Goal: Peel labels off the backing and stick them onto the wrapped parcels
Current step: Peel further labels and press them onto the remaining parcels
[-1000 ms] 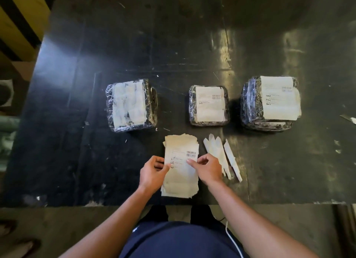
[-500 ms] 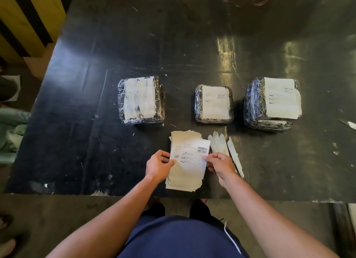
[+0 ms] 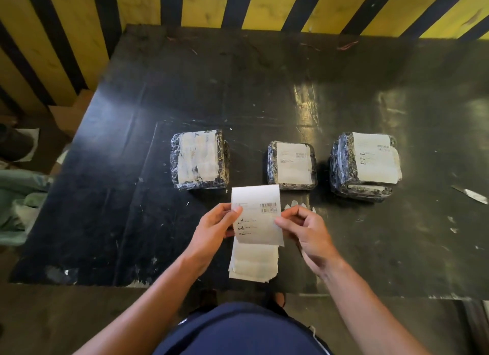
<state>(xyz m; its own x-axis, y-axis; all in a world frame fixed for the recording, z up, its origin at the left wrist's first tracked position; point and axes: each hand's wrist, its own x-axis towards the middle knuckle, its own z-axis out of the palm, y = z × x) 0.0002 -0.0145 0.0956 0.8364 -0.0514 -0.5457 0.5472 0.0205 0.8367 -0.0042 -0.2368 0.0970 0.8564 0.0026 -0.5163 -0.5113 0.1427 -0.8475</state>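
both hands, left hand [image 3: 214,229] and right hand [image 3: 304,230], pinch one label [image 3: 258,217]; three parcels [image 3: 291,166] beyond.

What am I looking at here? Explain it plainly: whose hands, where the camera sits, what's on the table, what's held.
No machine here: a person's bare hands, filmed from a camera on their head, looking down. The left hand and right hand pinch a printed label by its side edges, lifted above a stack of labels. On the black table stand three wrapped parcels: left parcel, middle parcel, right parcel. Each already has paper on top.
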